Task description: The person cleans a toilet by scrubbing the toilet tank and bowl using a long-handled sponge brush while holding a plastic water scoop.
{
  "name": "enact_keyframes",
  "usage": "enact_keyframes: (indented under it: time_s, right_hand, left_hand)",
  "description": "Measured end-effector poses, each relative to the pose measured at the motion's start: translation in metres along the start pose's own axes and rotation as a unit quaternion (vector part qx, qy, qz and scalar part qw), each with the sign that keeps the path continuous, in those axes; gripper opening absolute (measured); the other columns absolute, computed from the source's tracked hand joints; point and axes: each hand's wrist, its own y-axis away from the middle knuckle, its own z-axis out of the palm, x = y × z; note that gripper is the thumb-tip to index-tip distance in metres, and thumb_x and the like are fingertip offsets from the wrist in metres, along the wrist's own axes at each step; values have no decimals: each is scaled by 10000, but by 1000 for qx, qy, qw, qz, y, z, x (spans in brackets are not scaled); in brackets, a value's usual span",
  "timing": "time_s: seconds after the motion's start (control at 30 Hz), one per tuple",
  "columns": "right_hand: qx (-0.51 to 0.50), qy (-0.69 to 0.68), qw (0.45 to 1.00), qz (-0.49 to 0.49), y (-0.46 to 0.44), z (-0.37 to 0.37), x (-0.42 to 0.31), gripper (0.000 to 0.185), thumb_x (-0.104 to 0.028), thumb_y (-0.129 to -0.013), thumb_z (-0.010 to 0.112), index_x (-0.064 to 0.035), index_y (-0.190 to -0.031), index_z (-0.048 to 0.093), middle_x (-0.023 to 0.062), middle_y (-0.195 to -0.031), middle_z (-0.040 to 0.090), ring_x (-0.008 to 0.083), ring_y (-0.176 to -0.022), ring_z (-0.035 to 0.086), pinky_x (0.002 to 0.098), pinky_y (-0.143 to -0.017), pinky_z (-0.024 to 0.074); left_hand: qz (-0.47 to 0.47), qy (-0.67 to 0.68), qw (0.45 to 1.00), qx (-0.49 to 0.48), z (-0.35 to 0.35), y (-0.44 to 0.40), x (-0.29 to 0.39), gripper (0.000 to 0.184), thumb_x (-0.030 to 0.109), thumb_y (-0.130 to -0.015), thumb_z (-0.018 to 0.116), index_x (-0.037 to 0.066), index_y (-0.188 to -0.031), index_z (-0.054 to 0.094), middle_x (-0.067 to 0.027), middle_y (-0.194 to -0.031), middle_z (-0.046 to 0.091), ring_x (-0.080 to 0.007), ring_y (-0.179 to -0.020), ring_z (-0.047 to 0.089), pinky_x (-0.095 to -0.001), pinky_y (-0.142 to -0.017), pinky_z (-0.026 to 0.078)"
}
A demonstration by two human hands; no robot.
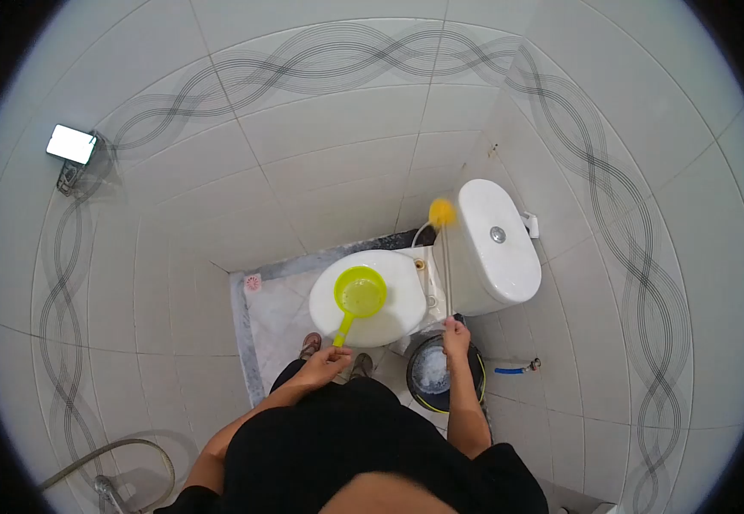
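Observation:
My left hand (325,364) is closed on the handle end of a lime-green dipper (361,292). The dipper's round bowl is over the closed white lid (399,319) of the toilet. My right hand (456,337) grips the lower end of a long thin stick with a yellow head (442,212), which points up beside the white cistern (498,248). Under my right hand stands a dark bucket (480,373) with whitish, foamy contents.
A blue-ended tap (511,371) sticks out from the wall right of the bucket. A hose (163,454) hangs at the lower left. A bright-screened device (71,144) is mounted on the left wall. A pinkish floor drain (253,283) lies left of the toilet.

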Motion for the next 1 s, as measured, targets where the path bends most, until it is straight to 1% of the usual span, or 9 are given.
enact_keyframes:
  time_s: [0.1,0.17,0.23,0.37,0.6,0.7,0.77,0.97,1.0]
  right_hand:
    - [2,-70,997,-33,16,-7,3,363,-388,-808,549,-55,-675,606,24,-468,465,122,-352,421,267,-321,298]
    - [48,100,993,-44,-24,-2,76,338,-381,-844,521,-63,-746,578,-15,-466,405,86,-324,347,244,-293,251]
    - [24,75,993,86,-6,-9,53,330,-369,-843,521,-64,-734,586,-13,-458,403,86,-328,352,252,-294,258]
    - [68,115,984,-116,-3,-20,47,352,-348,-835,510,-40,-711,628,68,-486,498,153,-387,467,308,-395,375]
    - [33,160,982,94,12,-33,83,349,-360,-828,521,-34,-753,621,98,-558,551,182,-459,512,324,-466,406]
    - [35,165,984,55,18,-36,57,341,-354,-828,523,-36,-753,621,106,-589,565,181,-510,542,312,-503,416]
    - [77,115,982,-126,25,-45,48,336,-351,-817,536,-30,-780,629,105,-614,578,187,-584,569,315,-545,427]
    - [60,220,972,48,10,-40,93,313,-303,-831,510,-19,-889,629,165,-766,623,297,-745,609,356,-667,451]
    - [53,299,951,-59,27,-43,70,305,-288,-830,501,-27,-932,621,199,-822,615,334,-805,603,364,-711,455]
  left_hand:
    - [-14,35,999,5,-2,4,6,310,235,-835,569,27,-1063,541,-30,-815,543,-86,-701,494,-218,-625,418]
    - [-6,68,998,9,-4,2,11,311,234,-834,569,30,-1067,540,-29,-814,542,-85,-705,496,-213,-630,417]
    - [16,44,999,21,-1,3,3,313,227,-832,573,25,-1068,538,-30,-809,539,-86,-704,497,-210,-632,416]
    - [33,20,999,6,-3,1,-11,306,216,-830,575,19,-1061,536,-27,-791,531,-87,-702,498,-205,-628,414]
    - [12,29,999,15,1,7,9,297,214,-828,579,24,-1053,546,-21,-769,528,-83,-694,493,-204,-616,407]
    - [-2,27,1000,15,-5,7,12,300,217,-827,579,20,-1052,546,-23,-762,533,-85,-691,498,-211,-608,411]
    - [-15,43,999,21,-4,5,7,304,221,-827,578,17,-1051,546,-25,-765,537,-88,-694,501,-216,-607,414]
    - [34,-11,999,-3,2,-1,8,314,221,-832,561,17,-1069,537,-36,-830,547,-99,-717,509,-223,-653,425]
    - [30,-12,999,0,2,1,10,314,221,-832,561,17,-1069,537,-36,-830,547,-99,-717,509,-223,-653,425]
